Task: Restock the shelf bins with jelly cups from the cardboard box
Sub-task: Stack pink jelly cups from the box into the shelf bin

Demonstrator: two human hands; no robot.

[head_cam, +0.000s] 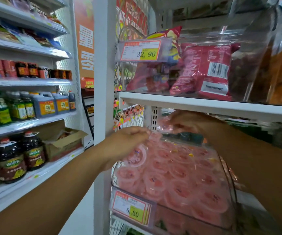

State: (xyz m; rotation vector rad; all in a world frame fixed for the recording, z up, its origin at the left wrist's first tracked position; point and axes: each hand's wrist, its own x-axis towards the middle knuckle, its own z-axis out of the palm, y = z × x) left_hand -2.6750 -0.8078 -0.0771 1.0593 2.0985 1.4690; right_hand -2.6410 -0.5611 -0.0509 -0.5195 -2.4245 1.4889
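At the front lip of the clear plastic bin (228,168) hangs a 6.60 price tag (131,208). Inside the bin, round pink jelly cups (179,180) with glossy film lids lie heaped nearly to its curved rim. Over the bin's back, in the narrow gap under the white shelf board (204,106), the right hand (186,123) pinches one jelly cup (164,127). The left hand (128,143) bunches its fingers at another cup's edge, the grip too blurred to tell. Far left of the bin sits an open cardboard box (63,145).
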